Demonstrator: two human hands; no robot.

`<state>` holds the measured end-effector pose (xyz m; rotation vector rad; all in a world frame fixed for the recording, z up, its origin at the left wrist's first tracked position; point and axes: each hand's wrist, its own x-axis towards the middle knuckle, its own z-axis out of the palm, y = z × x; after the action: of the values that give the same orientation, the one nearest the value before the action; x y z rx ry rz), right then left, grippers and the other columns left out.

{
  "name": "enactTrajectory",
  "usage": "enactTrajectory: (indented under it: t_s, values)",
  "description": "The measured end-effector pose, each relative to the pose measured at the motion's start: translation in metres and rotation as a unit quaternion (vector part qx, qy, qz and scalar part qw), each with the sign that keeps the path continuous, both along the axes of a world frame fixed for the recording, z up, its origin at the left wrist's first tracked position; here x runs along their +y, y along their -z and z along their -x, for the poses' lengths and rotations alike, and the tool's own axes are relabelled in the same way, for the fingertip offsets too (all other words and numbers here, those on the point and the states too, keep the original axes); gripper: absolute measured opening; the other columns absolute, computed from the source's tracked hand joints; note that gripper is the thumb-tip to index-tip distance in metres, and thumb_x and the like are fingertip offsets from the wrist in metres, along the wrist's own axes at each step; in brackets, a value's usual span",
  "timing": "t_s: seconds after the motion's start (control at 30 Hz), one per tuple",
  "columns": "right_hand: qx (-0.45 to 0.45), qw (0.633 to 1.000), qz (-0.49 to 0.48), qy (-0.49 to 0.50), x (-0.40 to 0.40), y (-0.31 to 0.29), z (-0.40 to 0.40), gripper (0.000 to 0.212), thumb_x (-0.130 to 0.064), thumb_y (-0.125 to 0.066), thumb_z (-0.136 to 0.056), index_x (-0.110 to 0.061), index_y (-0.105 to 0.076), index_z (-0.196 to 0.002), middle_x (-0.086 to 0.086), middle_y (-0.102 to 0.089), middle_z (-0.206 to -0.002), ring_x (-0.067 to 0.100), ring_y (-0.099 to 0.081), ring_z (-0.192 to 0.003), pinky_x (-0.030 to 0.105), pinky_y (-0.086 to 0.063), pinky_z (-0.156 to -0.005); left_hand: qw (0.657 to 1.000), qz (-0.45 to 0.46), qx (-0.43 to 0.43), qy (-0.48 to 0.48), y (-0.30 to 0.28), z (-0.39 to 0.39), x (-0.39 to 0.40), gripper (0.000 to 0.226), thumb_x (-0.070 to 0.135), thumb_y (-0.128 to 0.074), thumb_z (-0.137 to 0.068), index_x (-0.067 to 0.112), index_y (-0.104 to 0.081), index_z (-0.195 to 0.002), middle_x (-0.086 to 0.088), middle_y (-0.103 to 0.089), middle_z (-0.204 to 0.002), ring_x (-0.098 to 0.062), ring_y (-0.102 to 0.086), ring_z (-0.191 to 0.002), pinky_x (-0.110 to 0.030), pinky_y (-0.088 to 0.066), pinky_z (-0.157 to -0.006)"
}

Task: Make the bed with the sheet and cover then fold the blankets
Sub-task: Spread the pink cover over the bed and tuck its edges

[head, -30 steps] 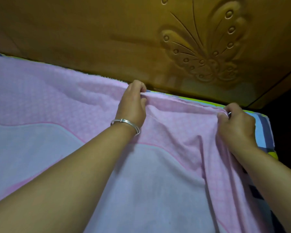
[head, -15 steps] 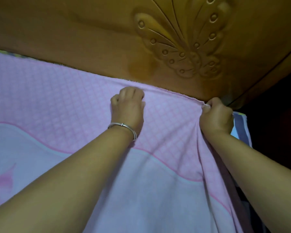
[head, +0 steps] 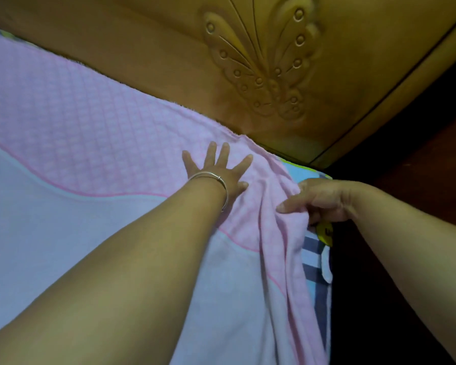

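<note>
Cover (head: 95, 133) pressed and pinched at headboard (head: 142, 56).
Left hand (head: 217, 171) is spread flat on it; right hand (head: 324, 200) pinches a fold just beside (sheet (head: 312, 262) exposed below).

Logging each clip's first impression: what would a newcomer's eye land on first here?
Probably the pink cover spread across the bed up to the wooden headboard, with its carved butterfly at top centre. Next, the left hand, fingers splayed, presses flat on the cover near the corner, while the right hand pinches bunched fabric at the bed's right edge.
</note>
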<state>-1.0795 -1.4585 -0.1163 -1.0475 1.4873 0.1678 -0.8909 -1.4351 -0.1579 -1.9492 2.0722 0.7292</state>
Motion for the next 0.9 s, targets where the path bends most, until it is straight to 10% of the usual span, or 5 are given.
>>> enactTrajectory:
  t_s: [0.2,0.33,0.47,0.77,0.9]
  values:
    - [0.215,0.961,-0.107,-0.137,-0.010,-0.024,0.020,0.020,0.005,-0.072,-0.074,0.000,-0.072,-0.093,0.017,-0.075,-0.088,0.026,-0.070,-0.072,0.034,-0.056,-0.077,0.999,-0.027,-0.037,-0.005,-0.007,0.008,-0.003,0.053,0.046,-0.025,-0.098,0.054,0.005,-0.141,-0.006,0.024,-0.156,-0.027,0.023,-0.144,-0.074,-0.002,-0.103]
    - [0.456,0.849,0.060,-0.261,-0.035,-0.034,0.022,0.051,-0.025,-0.081,-0.072,0.004,-0.066,-0.112,0.010,-0.069,-0.105,0.022,-0.061,-0.085,0.028,-0.050,-0.069,0.999,-0.027,-0.038,-0.008,-0.007,0.011,-0.005,0.059,0.045,-0.029,-0.098,0.058,0.013,-0.138,-0.008,0.024,-0.156,-0.028,0.024,-0.144,-0.074,-0.004,-0.102]
    - [0.544,0.778,0.262,-0.171,-0.048,-0.034,0.030,0.036,-0.016,-0.065,-0.084,-0.005,-0.061,-0.119,0.015,-0.060,-0.124,0.031,-0.060,-0.113,0.033,-0.049,-0.082,0.999,-0.029,-0.037,-0.008,-0.007,0.012,-0.005,0.064,0.041,-0.032,-0.098,0.057,0.017,-0.137,-0.008,0.025,-0.156,-0.028,0.025,-0.144,-0.075,-0.005,-0.101]
    - [0.549,0.794,0.254,-0.051,-0.057,-0.024,0.055,0.035,-0.006,-0.061,-0.086,0.003,-0.058,-0.120,0.021,-0.055,-0.128,0.036,-0.055,-0.119,0.038,-0.048,-0.092,0.999,-0.034,-0.035,-0.016,-0.006,0.013,-0.013,0.070,0.038,-0.037,-0.097,0.057,0.018,-0.136,-0.010,0.025,-0.155,-0.028,0.026,-0.143,-0.077,-0.007,-0.099]
    - [0.473,0.859,0.194,0.019,-0.056,-0.017,0.058,0.026,-0.002,-0.052,-0.093,0.001,-0.063,-0.069,0.017,-0.069,-0.073,0.014,-0.069,-0.067,0.020,-0.050,-0.052,0.999,-0.034,-0.029,-0.023,-0.005,0.015,-0.016,0.072,0.042,-0.041,-0.096,0.058,0.017,-0.136,-0.010,0.023,-0.156,-0.027,0.025,-0.144,-0.077,-0.007,-0.100]
